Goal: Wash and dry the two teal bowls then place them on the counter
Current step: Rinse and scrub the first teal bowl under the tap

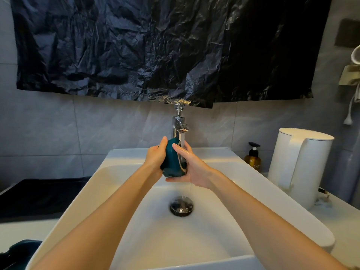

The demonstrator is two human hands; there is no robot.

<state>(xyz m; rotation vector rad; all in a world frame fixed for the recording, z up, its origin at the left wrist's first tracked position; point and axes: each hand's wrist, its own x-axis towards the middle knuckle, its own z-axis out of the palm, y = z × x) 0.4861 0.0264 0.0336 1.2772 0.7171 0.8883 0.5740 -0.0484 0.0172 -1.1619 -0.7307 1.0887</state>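
Teal bowl point(172, 162) gripped under running tap point(180, 121) | white sink point(214, 240) | grey tiled wall point(58, 123)

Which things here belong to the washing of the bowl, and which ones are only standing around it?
In use: teal bowl, held by the left hand and right hand under the running tap, over the sink.

Lying about: white jug, amber pump bottle, black plastic sheet, black surface left of the sink, dark teal thing at bottom left, too cut off to name.
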